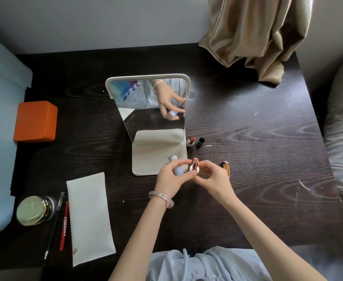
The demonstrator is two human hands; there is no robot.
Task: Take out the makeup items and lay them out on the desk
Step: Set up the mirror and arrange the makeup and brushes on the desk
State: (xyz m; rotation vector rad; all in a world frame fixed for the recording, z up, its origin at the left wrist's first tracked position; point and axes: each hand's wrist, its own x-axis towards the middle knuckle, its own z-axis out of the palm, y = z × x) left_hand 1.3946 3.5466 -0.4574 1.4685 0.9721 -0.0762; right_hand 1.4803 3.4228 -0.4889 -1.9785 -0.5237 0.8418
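Both hands meet over the worktop (247,110): left hand (169,177) fingers clamped round the blue cap (176,169), right hand (213,175) pinching the open lipstick (195,164). Light, slick tube with a soft tip, so hold its base.

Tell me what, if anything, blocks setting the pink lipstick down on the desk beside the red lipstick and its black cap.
Nothing visible blocks it. The pink lipstick, held by the right hand, sits just in front of the red lipstick and black cap; bare desk lies between them. The gold tube is off to the right.
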